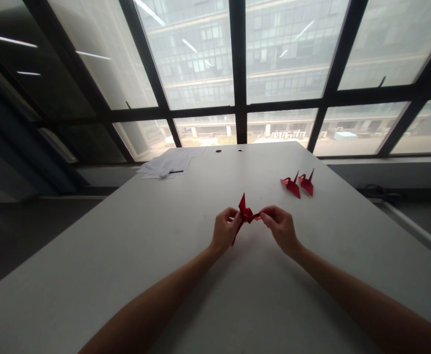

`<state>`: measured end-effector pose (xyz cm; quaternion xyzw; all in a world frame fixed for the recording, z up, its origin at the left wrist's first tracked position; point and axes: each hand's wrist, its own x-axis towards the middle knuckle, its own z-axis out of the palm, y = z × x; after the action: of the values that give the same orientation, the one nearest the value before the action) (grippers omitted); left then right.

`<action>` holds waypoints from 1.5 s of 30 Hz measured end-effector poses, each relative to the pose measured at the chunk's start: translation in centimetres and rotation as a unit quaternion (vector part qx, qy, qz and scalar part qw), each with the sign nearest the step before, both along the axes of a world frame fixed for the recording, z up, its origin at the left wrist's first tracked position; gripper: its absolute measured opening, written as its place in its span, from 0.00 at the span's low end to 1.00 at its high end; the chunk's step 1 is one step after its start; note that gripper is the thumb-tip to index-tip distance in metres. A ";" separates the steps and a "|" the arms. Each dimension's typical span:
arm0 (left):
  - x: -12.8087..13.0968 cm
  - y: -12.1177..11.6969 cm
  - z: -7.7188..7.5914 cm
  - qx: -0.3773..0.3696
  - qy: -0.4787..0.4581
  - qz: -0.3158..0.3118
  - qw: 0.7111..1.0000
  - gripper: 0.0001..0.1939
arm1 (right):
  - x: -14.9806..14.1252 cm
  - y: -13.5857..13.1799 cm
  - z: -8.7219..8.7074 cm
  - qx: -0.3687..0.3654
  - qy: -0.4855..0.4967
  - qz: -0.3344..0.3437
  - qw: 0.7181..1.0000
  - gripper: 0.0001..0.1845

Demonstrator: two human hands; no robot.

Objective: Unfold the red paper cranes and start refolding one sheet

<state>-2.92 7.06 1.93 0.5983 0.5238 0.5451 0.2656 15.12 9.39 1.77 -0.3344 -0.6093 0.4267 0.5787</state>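
Between my two hands, above the middle of the white table (134, 231), is a red origami crane (247, 214) with its wings spread. My left hand (225, 227) pinches it on the left side, thumb and fingers closed on the folded paper. At the right, my right hand (279, 225) grips a thin pointed end of the same crane between thumb and forefinger. Part of the paper is hidden behind my left fingers. Farther off to the right, two finished-looking red paper cranes, a nearer one (292, 187) and another (307, 184), rest side by side on the tabletop.
Printed white sheets (171, 161) lie spread at the far left of the table, with a dark pen (176, 171) and something crumpled on them. Two small dark holes are near the far edge. Large dark-framed windows (240, 73) rise behind the table.
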 end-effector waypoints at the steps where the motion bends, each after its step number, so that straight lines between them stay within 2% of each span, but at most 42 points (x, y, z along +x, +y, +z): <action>1: 0.1 -0.1 0.1 0.006 0.011 -0.001 1.000 0.16 | 0.1 0.4 -0.2 -0.040 0.028 0.014 0.999 0.07; 3: 0.1 -0.2 0.3 0.033 0.034 -0.003 0.999 0.15 | 0.4 1.1 -0.5 -0.091 0.062 0.042 0.993 0.09; 4: 0.1 -0.3 0.4 0.050 0.044 -0.014 0.998 0.19 | 0.6 1.4 -0.6 -0.104 0.068 0.051 0.991 0.10; 6: 0.0 -0.3 0.7 0.066 0.052 -0.063 0.994 0.24 | 0.8 1.7 -0.7 -0.117 0.067 0.063 0.989 0.11; 9: -0.3 -0.1 0.7 0.040 0.024 -0.141 0.989 0.20 | 0.9 1.5 -0.5 -0.122 0.050 0.092 0.987 0.12; 13: -0.6 0.4 0.4 -0.021 -0.078 -0.223 0.971 0.39 | 0.8 1.1 -0.2 -0.123 0.018 0.139 0.982 0.14; 15: -0.7 0.5 0.2 -0.039 -0.106 -0.241 0.964 0.42 | 0.8 1.0 -0.1 -0.120 0.005 0.147 0.982 0.15; 19: -0.6 0.4 0.1 -0.041 -0.122 -0.205 0.970 0.31 | 0.9 1.2 0.1 -0.095 -0.016 0.107 0.990 0.15; 24: -0.4 0.4 0.0 -0.023 -0.125 -0.118 0.985 0.16 | 0.6 1.2 0.0 -0.004 -0.054 0.022 0.998 0.12; 28: -0.3 0.4 0.0 0.001 -0.084 -0.063 0.994 0.09 | 0.2 0.6 0.0 0.024 -0.076 -0.012 0.997 0.10; 31: -0.4 0.4 0.1 0.038 -0.050 -0.052 0.997 0.05 | 0.0 0.2 0.2 0.038 -0.062 -0.019 0.997 0.10; 35: -0.3 0.3 0.1 0.058 -0.029 -0.041 0.997 0.03 | -0.1 -0.2 0.5 0.060 -0.048 -0.025 0.997 0.08; 39: -0.4 0.5 -0.2 0.069 -0.036 -0.014 0.997 0.05 | 0.0 -0.9 0.7 0.115 -0.060 -0.024 0.991 0.07; 42: -0.6 0.9 -0.5 0.068 -0.066 0.017 0.995 0.08 | 0.1 -1.2 0.7 0.180 -0.080 -0.019 0.980 0.06; 45: -0.9 1.3 -0.6 0.064 -0.098 0.036 0.992 0.10 | 0.3 -1.3 0.7 0.280 -0.137 0.016 0.950 0.08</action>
<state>-3.87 8.38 1.28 0.5385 0.4807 0.6428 0.2564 15.41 8.04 2.48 -0.2043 -0.7829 0.1987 0.5530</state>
